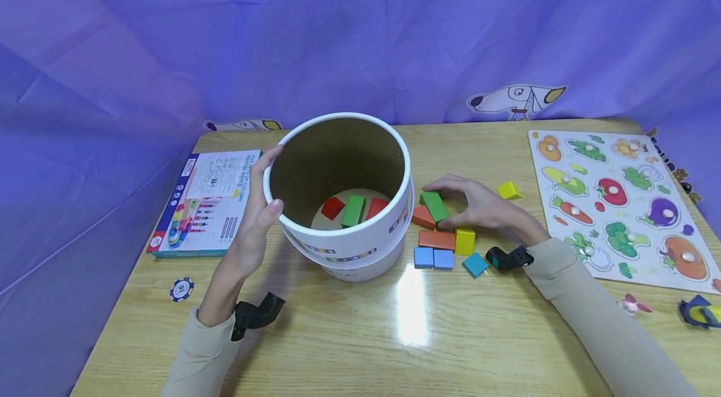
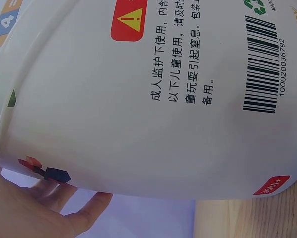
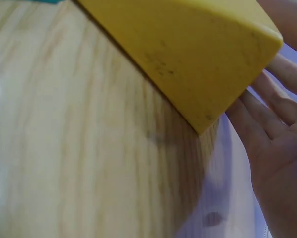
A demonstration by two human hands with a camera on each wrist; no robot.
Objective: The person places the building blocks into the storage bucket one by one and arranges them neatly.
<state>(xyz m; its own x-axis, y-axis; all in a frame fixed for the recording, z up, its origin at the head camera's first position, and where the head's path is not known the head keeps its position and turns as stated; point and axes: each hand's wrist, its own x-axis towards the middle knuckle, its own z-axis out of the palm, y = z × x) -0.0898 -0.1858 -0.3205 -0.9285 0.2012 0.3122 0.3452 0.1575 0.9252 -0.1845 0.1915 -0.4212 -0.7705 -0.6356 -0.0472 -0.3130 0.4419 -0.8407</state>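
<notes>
A large white bucket (image 1: 353, 273) with printed labels stands on the table. My left hand (image 1: 255, 231) holds its left side, thumb at the rim and fingers along the outer wall; the left wrist view shows the printed bucket wall (image 2: 113, 134) above the fingers. Inside lie a red block (image 1: 333, 208), a green block (image 1: 353, 211) and another red block (image 1: 376, 207). To the right, my right hand (image 1: 479, 203) pinches a green rectangular block (image 1: 434, 206) between thumb and fingers, over an orange-red block (image 1: 423, 217). A yellow block (image 3: 188, 59) looms before the right wrist camera.
Near the right hand lie a long orange block (image 1: 436, 240), small blue blocks (image 1: 424, 257), a teal block (image 1: 475, 265) and a yellow block (image 1: 509, 190). A vegetable puzzle board (image 1: 605, 221) is farther right. On the left are a flat box (image 1: 208, 203) and a chip (image 1: 181, 289).
</notes>
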